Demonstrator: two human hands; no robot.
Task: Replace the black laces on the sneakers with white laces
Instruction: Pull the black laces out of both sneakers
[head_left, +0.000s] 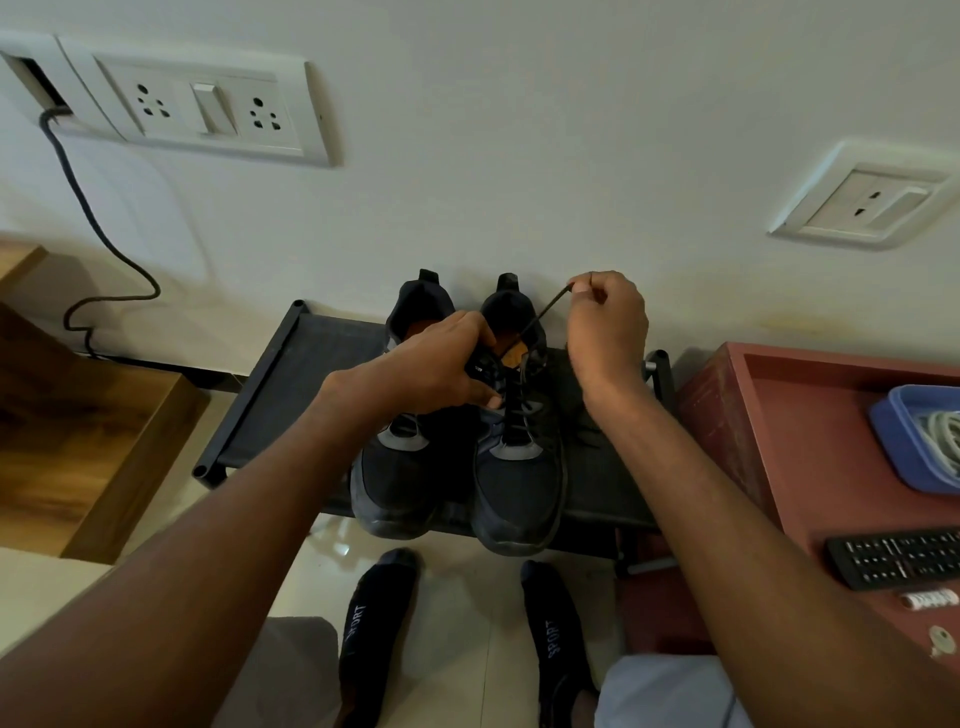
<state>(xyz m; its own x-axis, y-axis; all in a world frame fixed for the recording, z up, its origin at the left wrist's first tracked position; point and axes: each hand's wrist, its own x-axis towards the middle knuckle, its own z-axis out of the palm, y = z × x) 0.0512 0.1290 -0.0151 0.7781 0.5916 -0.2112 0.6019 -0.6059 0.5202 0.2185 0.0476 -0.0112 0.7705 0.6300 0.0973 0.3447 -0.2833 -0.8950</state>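
**Hands pulling a black lace from a dark sneaker**

Seen from above, a pair of dark sneakers sits side by side on a low black shoe rack (291, 384) against a pale wall, toes pointing toward the viewer. The left sneaker (400, 483) is partly covered by the person's left forearm. The right sneaker (519, 488) has a black lace (540, 312) threaded through its eyelets, with an orange insole visible inside its opening.

The left hand (441, 364) is curled around the tongue and upper lacing area of the right sneaker, gripping it. The right hand (608, 322) is raised above and behind the shoe, its thumb and fingers pinching one end of the black lace, which runs taut and diagonal down to the top eyelets.

To the right stands a reddish-brown table (810, 436). On it rests a blue tray (893, 441) holding coiled white laces (943, 431), well apart from the shoes, and a black remote control (893, 558) nearer the viewer.

Below the rack, two feet in dark socks (374, 623) printed with the word SPORT rest on a glossy tiled floor. On the wall above are a white switchboard (208, 109) with a dark cable hanging from it, and a second socket plate (867, 200) to the right
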